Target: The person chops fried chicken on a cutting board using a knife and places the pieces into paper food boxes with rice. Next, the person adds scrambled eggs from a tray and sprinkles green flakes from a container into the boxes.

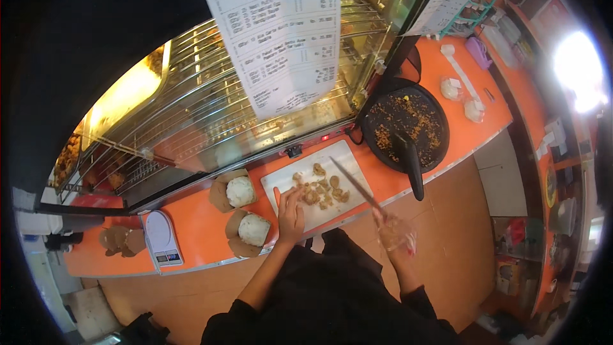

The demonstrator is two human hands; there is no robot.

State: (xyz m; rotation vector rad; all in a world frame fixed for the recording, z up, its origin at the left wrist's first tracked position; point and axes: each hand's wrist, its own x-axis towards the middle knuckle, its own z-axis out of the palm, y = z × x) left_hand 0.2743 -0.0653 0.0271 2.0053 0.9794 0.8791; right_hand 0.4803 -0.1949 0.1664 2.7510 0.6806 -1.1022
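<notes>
My right hand, in a clear plastic glove, grips a long-bladed knife. The blade slants up and left over the right part of a white cutting board. Chopped pieces of light brown fried food, which look like chicken, lie in a loose group mid-board. My left hand rests over the board's left side, fingers apart, with its fingertips at the edge of the pieces. Left of it, two brown paper boxes stand open: an upper box and a lower box, each with white rice.
A dark stone mortar with brown crumbs and a pestle stands right of the board. A glass-fronted warming cabinet runs behind the orange counter. A printed receipt hangs before it. At left sits a kitchen scale.
</notes>
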